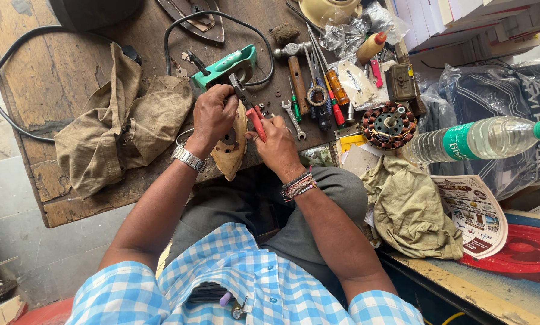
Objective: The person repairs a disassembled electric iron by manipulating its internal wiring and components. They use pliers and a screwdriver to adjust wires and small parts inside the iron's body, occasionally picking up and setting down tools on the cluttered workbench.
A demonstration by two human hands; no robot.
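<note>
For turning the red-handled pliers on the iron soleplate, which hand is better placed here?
The right hand, probably: it grips the red-handled pliers by the handles. The left hand sits over the tan pointed iron soleplate beside the plier tips, apparently steadying it on the worn wooden table.

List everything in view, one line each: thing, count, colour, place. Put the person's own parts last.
iron soleplate: one, tan, bench edge under both hands
pliers: one, red handles, gripped over the soleplate
iron handle: one, green, behind the hands
cable: one, black, looping across the bench
rag: one, brown, left on the bench
spanner: one, silver, right of the hands
hammer: one, wooden handle, among the tools
screwdrivers: several, orange, red and green handles, beside the hammer
motor stator: one, copper windings, right
water bottle: one, clear with green cap, far right
cloth: one, olive, lower right
left hand: on soleplate, watch at wrist
right hand: holds pliers, wrist bands
</note>
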